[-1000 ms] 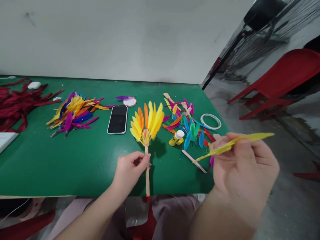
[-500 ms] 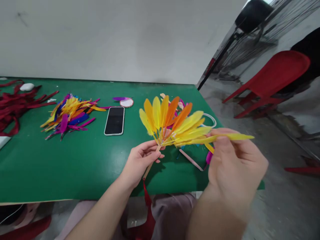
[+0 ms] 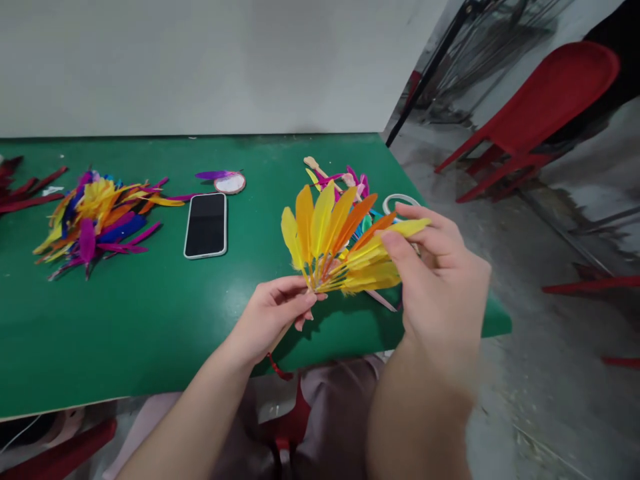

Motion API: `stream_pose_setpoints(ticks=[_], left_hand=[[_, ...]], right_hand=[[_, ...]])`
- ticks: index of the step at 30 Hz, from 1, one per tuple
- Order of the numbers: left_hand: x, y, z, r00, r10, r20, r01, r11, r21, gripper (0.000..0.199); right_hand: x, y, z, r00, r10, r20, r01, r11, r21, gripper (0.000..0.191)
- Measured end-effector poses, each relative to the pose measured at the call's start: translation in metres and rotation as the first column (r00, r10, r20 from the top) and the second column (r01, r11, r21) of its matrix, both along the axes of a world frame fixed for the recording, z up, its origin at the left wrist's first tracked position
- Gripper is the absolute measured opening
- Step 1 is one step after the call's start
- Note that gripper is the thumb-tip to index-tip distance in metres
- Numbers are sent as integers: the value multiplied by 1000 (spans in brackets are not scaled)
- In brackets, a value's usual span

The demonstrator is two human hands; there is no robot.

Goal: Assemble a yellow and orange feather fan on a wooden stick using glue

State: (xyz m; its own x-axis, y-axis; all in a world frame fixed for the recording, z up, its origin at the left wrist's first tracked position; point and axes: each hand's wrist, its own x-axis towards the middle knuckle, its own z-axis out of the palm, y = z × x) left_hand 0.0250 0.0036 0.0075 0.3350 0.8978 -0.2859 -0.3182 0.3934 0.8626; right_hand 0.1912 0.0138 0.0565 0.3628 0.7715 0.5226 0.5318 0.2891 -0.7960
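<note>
A fan of yellow and orange feathers is spread in front of me above the table. My left hand pinches its stick handle near the base where the quills meet, the handle mostly hidden by my fingers. A bit of red ribbon hangs below that hand. On the fan's right side, my right hand has thumb and fingers closed on a yellow feather, whose tip sticks out past the fingers. Other yellow feathers lie just under it.
On the green table lie a phone, a pile of colored feathers, dark red strips, and a small white round piece. Behind the fan are more feathered pieces and a white ring. A red chair stands right.
My right hand has moved left and up, bringing the yellow feather from beyond the fan's right edge in over its right-hand feathers. The left hand still holds the handle. The view has shifted.
</note>
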Motion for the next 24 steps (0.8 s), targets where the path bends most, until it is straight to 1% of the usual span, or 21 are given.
stream_pose_setpoints(ticks=[4, 9, 15, 20, 24], left_hand=[[-2, 0, 0, 1000, -1, -19, 1, 1000, -14, 20], [-1, 0, 0, 1000, -2, 1, 2, 1000, -29, 20], [-1, -1, 0, 999, -29, -28, 28, 999, -25, 21], [-3, -2, -4, 994, -86, -67, 88, 995, 39, 20], [-3, -2, -7, 991, -79, -106, 87, 994, 71, 21]], right_hand=[[1, 2, -2, 998, 9, 68, -9, 1000, -2, 10], [0, 4, -3, 997, 20, 78, -18, 1000, -21, 12], [-1, 3, -2, 991, -16, 134, 20, 1000, -24, 12], [-3, 2, -1, 988, -18, 151, 22, 1000, -21, 12], [-6, 2, 0, 987, -23, 156, 27, 999, -23, 14]])
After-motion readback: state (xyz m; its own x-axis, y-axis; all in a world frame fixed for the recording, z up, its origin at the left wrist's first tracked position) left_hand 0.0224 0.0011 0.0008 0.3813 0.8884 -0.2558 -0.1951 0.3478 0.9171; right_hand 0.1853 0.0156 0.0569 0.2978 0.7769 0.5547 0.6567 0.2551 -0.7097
